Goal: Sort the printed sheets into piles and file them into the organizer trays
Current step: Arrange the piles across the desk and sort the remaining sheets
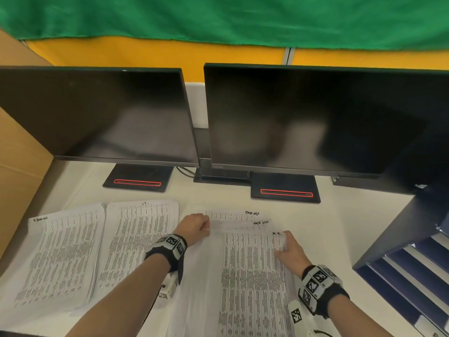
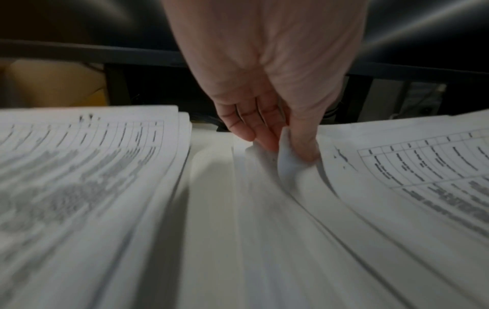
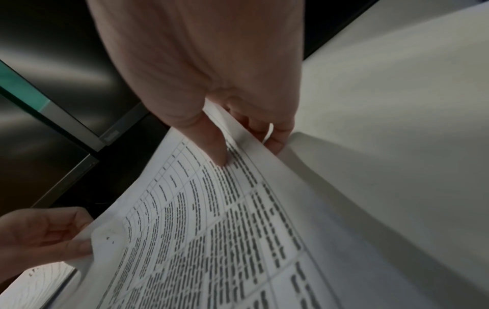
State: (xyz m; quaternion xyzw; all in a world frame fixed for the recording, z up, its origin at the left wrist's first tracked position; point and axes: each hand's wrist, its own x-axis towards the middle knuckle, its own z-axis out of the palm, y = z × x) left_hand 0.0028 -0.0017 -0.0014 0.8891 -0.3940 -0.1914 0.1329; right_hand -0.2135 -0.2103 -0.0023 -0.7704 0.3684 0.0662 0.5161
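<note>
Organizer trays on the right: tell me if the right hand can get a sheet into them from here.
Probably yes. The organizer trays sit just beside the right hand, open fronts facing the desk, nothing between. The hand already pinches the top sheet.

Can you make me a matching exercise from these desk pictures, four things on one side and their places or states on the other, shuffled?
1. top sheet
2. organizer trays
3. monitors
4. I.T. pile

a. screens dark
b. far right, at desk edge
c. pinched at both upper corners by left hand and right hand
d. lying flat, untouched

Pairs: 1-c, 2-b, 3-a, 4-d
</note>
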